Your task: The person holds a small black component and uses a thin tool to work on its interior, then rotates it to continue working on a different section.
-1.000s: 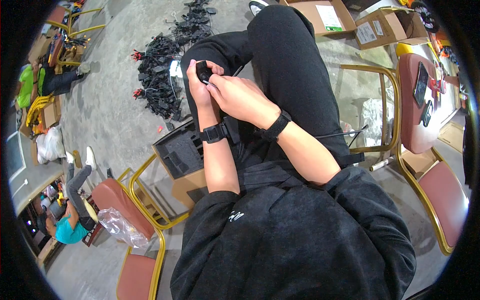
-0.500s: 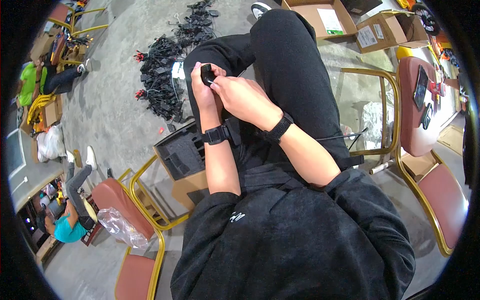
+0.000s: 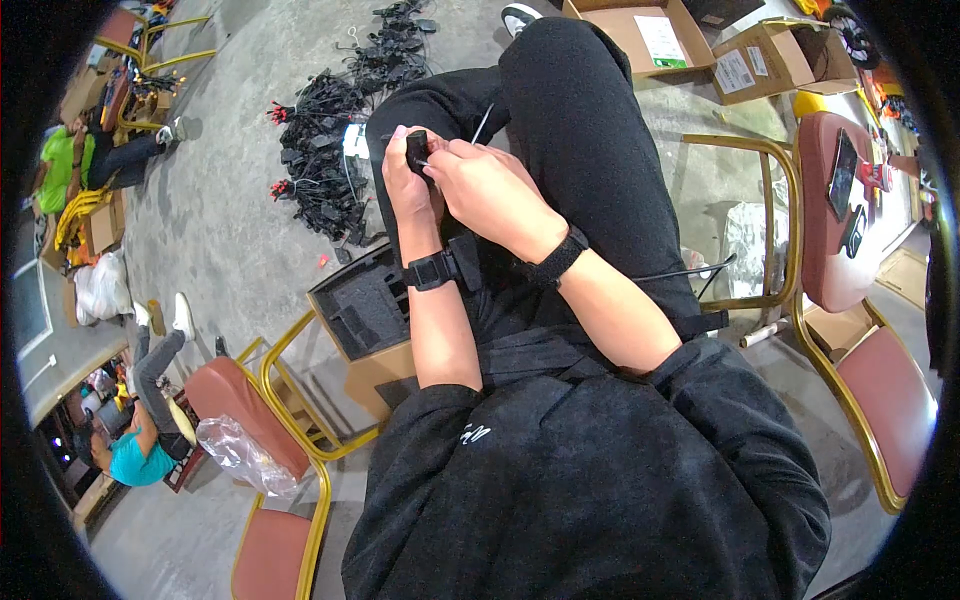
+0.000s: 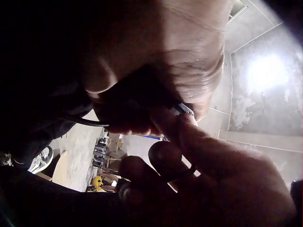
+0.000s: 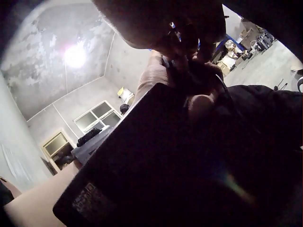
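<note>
A small black block-like object is gripped in the left hand, its fingers and thumb curled round it above the lap. Close against it, the right hand pinches something small and light-coloured at the block's lower right side. A thin cable sticks up beyond the right hand's knuckles. In the left wrist view the right hand's fingers hold a small silvery piece under the left palm, and a dark cable runs off to the left. The right wrist view is mostly dark.
Bundled black cables and adapters lie on the floor beyond the left hand. An open box with dark foam stands beside the left forearm. Chairs flank the lap; cardboard boxes stand at the top right.
Both hands have shifted slightly right, and the black block has turned more upright. The thin cable beyond the right hand now points upward.
</note>
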